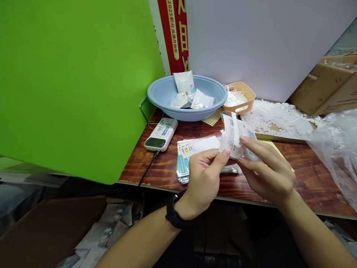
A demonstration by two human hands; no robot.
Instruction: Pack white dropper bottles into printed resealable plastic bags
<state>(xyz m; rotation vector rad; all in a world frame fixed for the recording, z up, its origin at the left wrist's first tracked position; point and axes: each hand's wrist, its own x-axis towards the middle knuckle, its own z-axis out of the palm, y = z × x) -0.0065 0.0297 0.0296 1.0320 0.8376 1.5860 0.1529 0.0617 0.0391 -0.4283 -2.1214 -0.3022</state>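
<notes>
Between my two hands is a small clear plastic packet [231, 131] with a printed white card inside, tilted above the table. My left hand [208, 175] pinches its lower left corner between thumb and fingers, and a black band sits on that wrist. On the packet's right side, the fingers of my right hand [267, 169] grip the edge, covering part of the card. Just behind my left hand lies a stack of flat packets [182, 160] with white and teal cards. Part of that stack is hidden by the hand.
A blue basin [186, 113] holding several filled packets stands at the back. Beside it are a tan basket [248, 106] of white strips and a tray [279, 137] of small white pieces. A white device [164, 130] with a cable lies left. Crumpled plastic [337, 149] covers the right side.
</notes>
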